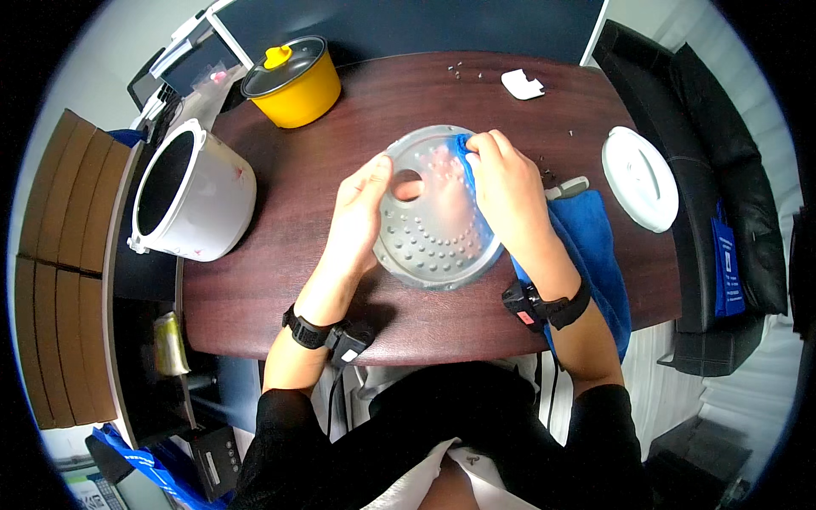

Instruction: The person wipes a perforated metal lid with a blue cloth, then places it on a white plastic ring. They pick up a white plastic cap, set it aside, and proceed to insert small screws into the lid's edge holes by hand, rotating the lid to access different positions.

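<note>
Two bare hands work in the head view, over the middle of a dark wooden surface (280,297). The left hand (361,208) grips the left rim of a frosted, studded disc (416,255), thumb on its face, the other fingers mostly hidden behind. The right hand's fingers are bunched closed on a blue cloth (466,157) at the disc's upper right rim.

Along the left edge stands a white pot (212,204), its mouth reaching past that edge as seen here; a broad stretch of wood separates it from the left forearm. A yellow pot (299,92) sits at the back left, and bare wood runs from it to a white broken piece (522,85). Right, a white lid (640,180) overlaps the edge. Under the right forearm, a blue towel (586,229) extends past the near edge, crowding that side.
</note>
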Demonstrator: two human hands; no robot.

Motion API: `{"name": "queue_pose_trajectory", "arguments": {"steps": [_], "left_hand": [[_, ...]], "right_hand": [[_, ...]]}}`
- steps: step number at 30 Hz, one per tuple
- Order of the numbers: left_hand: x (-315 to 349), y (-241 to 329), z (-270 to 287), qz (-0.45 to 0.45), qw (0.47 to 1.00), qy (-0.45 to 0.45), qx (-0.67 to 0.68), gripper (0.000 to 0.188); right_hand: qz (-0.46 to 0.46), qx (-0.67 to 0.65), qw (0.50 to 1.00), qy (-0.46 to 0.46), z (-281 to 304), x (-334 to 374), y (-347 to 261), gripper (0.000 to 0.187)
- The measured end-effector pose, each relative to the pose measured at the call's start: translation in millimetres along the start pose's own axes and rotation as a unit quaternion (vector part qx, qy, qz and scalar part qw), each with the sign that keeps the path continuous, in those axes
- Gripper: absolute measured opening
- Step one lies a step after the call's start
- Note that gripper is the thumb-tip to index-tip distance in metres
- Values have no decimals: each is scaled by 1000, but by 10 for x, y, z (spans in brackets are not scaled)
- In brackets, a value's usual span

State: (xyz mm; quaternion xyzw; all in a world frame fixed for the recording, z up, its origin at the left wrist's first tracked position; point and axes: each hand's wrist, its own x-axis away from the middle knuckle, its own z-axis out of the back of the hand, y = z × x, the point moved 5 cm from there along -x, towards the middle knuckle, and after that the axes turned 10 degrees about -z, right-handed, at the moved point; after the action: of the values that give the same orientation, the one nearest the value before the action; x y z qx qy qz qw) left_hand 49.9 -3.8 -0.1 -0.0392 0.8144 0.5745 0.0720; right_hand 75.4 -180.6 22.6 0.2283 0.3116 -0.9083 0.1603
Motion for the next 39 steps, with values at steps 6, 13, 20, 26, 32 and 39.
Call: {"name": "queue_pose_trajectory", "arguments": {"steps": [6, 13, 20, 26, 32, 39], "left_hand": [[2, 90, 176, -46, 994, 97, 13, 44], [-21, 57, 277, -76, 985, 144, 55, 48], [56, -157, 25, -51, 987, 123, 90, 45], [110, -113, -152, -20, 989, 113, 94, 43], [76, -146, -40, -40, 987, 130, 80, 40], [12, -59, 186, -59, 986, 144, 67, 53]], "right_hand": [[-56, 25, 993, -101, -126, 156, 59, 8], [87, -183, 960, -195, -203, 353, -461, 13], [67, -207, 966, -136, -186, 297, -548, 8], [-18, -126, 992, -17, -121, 103, -182, 8], [89, -184, 970, -133, -175, 297, -473, 10], [68, -113, 978, -162, -172, 279, -290, 8]]}}
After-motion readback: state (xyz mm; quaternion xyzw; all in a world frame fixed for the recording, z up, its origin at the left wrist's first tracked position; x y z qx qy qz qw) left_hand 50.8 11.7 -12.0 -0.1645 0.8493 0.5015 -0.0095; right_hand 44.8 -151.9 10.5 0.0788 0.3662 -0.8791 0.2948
